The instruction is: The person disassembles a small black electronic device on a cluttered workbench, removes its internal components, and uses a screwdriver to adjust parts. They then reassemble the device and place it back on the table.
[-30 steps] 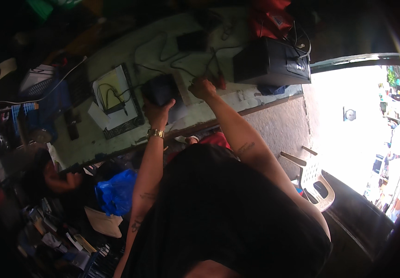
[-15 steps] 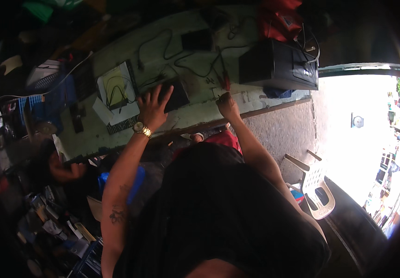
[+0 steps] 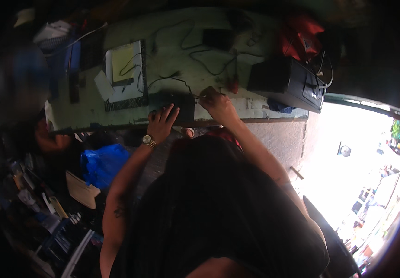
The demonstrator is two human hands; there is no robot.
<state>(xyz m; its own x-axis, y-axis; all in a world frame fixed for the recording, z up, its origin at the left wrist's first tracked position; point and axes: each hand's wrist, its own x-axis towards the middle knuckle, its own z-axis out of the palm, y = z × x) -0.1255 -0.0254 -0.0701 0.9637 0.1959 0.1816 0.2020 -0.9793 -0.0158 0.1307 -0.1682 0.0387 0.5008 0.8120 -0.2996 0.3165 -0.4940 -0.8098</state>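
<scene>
My left hand [image 3: 163, 120] lies with fingers spread on a small black box [image 3: 186, 106] at the bench's front edge. My right hand [image 3: 216, 104] is pinched beside that box's right end, at a thin cable [image 3: 187, 84]; what its fingertips hold is too small to make out. A red-handled tool [image 3: 234, 84] lies just beyond it. Left of the box are papers with a yellow sheet [image 3: 123, 65] and looped black wire, on a dark board. A larger black box [image 3: 274, 83] stands on the right of the green bench top [image 3: 163, 60].
Loose cables, a flat black item [image 3: 216, 39] and a red bag [image 3: 302, 39] are at the bench's back. Another person's arm [image 3: 49, 141] is at the left. A blue plastic bag [image 3: 105, 164] and piled items are below. A bright opening [image 3: 339, 167] is on the right.
My left hand left its grip on the black box, spread out, and now rests on it. My right hand has moved toward the box's right end. The whole view has shifted.
</scene>
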